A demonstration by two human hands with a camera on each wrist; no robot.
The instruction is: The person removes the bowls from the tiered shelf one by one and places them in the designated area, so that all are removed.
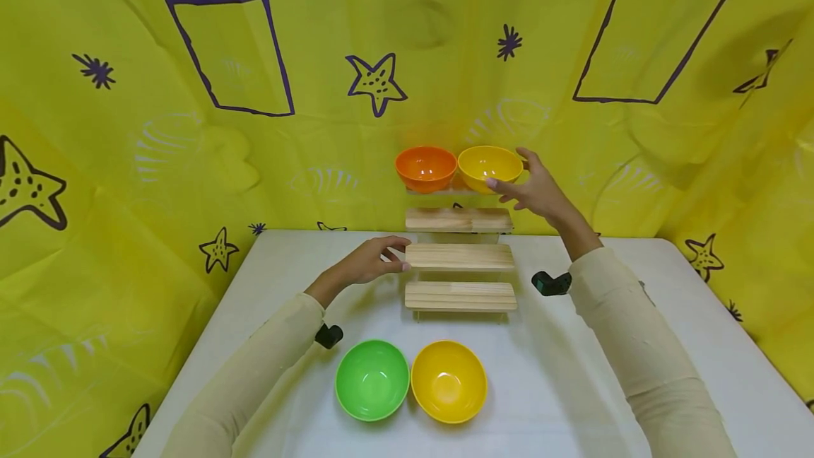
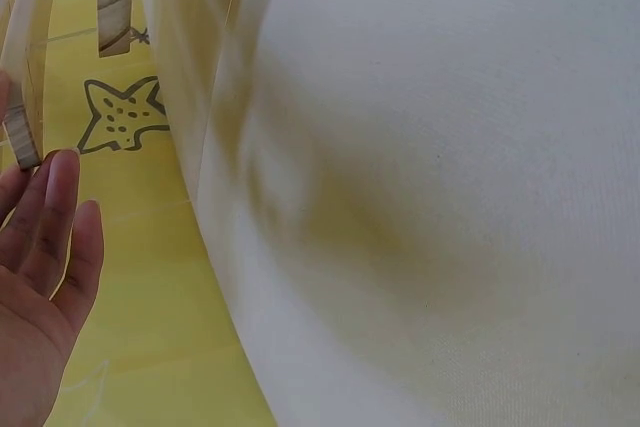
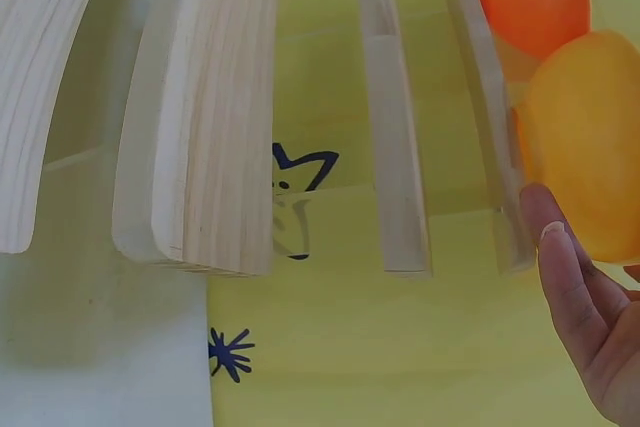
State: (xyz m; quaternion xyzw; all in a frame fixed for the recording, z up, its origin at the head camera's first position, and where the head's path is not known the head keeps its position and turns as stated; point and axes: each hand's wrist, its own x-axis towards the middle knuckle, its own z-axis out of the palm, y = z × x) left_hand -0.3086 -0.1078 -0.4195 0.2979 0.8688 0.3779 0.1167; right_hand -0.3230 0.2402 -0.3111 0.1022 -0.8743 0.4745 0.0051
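Note:
A tiered wooden stand [image 1: 459,256] rises at the back of the white table. On its top tier, an orange bowl [image 1: 426,169] sits beside a yellow bowl [image 1: 488,165], rims touching or nearly so. My right hand [image 1: 540,189] holds the yellow bowl at its right side, thumb in front and fingers farther back. The right wrist view shows fingertips [image 3: 560,247] against the bowl's lower side. My left hand [image 1: 365,260] pinches the left end of a middle tier; the left wrist view shows fingers [image 2: 60,197] at the plank's end, with the thumb mostly out of frame.
Near the front, a green bowl [image 1: 372,380] and a second yellow bowl [image 1: 449,382] stand side by side on the white table [image 1: 540,401]. A yellow patterned curtain [image 1: 356,13] hangs close behind the stand and along both sides.

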